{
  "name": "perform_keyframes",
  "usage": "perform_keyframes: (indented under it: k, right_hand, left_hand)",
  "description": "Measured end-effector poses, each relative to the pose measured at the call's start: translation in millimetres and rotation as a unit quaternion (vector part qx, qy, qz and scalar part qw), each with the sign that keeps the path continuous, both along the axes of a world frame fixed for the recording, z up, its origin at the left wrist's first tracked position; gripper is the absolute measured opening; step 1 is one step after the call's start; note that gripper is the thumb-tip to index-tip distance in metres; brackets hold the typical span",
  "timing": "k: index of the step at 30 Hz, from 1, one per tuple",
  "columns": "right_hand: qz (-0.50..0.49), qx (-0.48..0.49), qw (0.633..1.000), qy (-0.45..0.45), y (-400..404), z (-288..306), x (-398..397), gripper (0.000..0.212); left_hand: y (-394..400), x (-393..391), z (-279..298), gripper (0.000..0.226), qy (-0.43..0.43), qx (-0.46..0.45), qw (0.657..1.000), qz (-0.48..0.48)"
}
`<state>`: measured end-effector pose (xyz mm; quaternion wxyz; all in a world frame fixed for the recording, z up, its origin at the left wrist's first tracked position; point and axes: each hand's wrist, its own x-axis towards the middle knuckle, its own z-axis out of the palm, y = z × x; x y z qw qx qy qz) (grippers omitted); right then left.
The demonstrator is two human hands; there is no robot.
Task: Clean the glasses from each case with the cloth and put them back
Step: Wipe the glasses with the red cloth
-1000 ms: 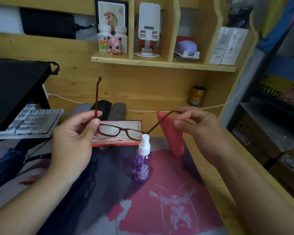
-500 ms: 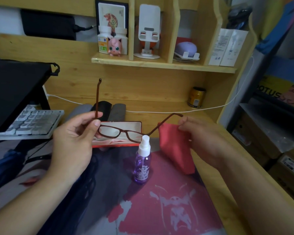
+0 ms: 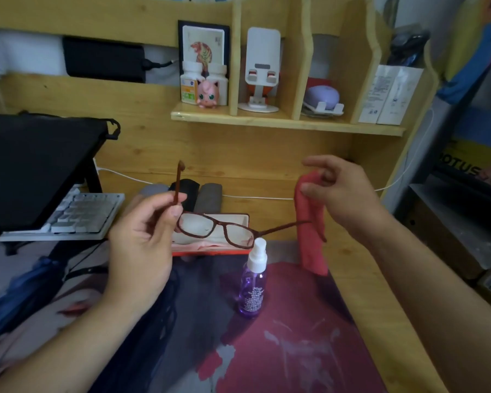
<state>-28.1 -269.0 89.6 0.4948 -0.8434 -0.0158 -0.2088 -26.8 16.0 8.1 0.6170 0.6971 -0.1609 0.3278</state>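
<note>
The left hand (image 3: 142, 236) pinches the light, fragile glasses (image 3: 219, 229) by one hinge above the open case (image 3: 210, 245) near the desk's back edge, while the right hand (image 3: 338, 191) pinches the limp cloth (image 3: 311, 239); hold frames, not lenses.

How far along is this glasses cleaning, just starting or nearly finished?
Early, it seems. Done: the red case lies open and its brown glasses are out. In hand: the left hand holds the glasses by one temple, and the right hand pinches the red cloth, which hangs beside the other temple. Left: returning this pair, then the closed cases behind.
</note>
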Motion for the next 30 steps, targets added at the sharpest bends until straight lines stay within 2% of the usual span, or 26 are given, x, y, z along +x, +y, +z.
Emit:
perform_keyframes:
  k: [4, 9, 11, 13, 14, 17, 18, 19, 22, 27, 30]
  right_hand:
    - [0.116, 0.118, 0.985, 0.059, 34.9, 17.1, 14.9, 0.006]
    - [0.329, 0.088, 0.928, 0.150, 66.7, 7.6, 16.8, 0.012]
    - [0.368, 0.059, 0.913, 0.167, 68.8, 6.8, 16.8, 0.014]
    - [0.381, 0.051, 0.907, 0.173, 68.2, 7.9, 18.2, 0.012]
    - [0.383, 0.062, 0.905, 0.174, 66.3, 7.6, 19.7, 0.017]
    - [0.373, 0.115, 0.901, 0.190, 60.4, 2.0, 28.0, 0.054]
    - [0.366, 0.131, 0.899, 0.199, 59.1, -0.2, 30.8, 0.058]
    - [0.368, 0.136, 0.898, 0.201, 58.4, -2.0, 33.0, 0.050]
    - [0.370, 0.113, 0.906, 0.171, 56.5, 0.4, 35.5, 0.008]
    - [0.332, 0.047, 0.928, 0.164, 46.2, 14.2, 34.1, 0.033]
    - [0.332, 0.096, 0.917, 0.198, 28.4, 22.0, 32.5, 0.030]
  left_hand:
    - [5.9, -2.1, 1.6, 0.016, -0.084, 0.048, 0.995, 0.009]
    - [10.8, 2.8, 2.3, 0.012, -0.114, 0.088, 0.989, 0.028]
    - [12.8, 3.7, 4.9, 0.013, -0.115, 0.099, 0.988, 0.037]
    - [14.6, 5.0, 7.2, 0.013, -0.112, 0.113, 0.986, 0.052]
    - [15.1, 5.7, 7.8, 0.014, -0.112, 0.115, 0.985, 0.058]
    - [15.6, 8.3, 9.5, 0.015, -0.115, 0.110, 0.985, 0.069]
    - [14.6, 9.1, 11.1, 0.015, -0.118, 0.110, 0.984, 0.073]
    - [12.8, 10.2, 13.4, 0.014, -0.121, 0.113, 0.983, 0.078]
    - [5.6, 17.4, 26.4, 0.013, -0.129, 0.115, 0.982, 0.076]
    - [-13.2, 36.8, 54.4, 0.019, -0.145, 0.105, 0.984, 0.008]
    - [-30.1, 44.2, 73.2, 0.029, -0.151, 0.099, 0.983, -0.033]
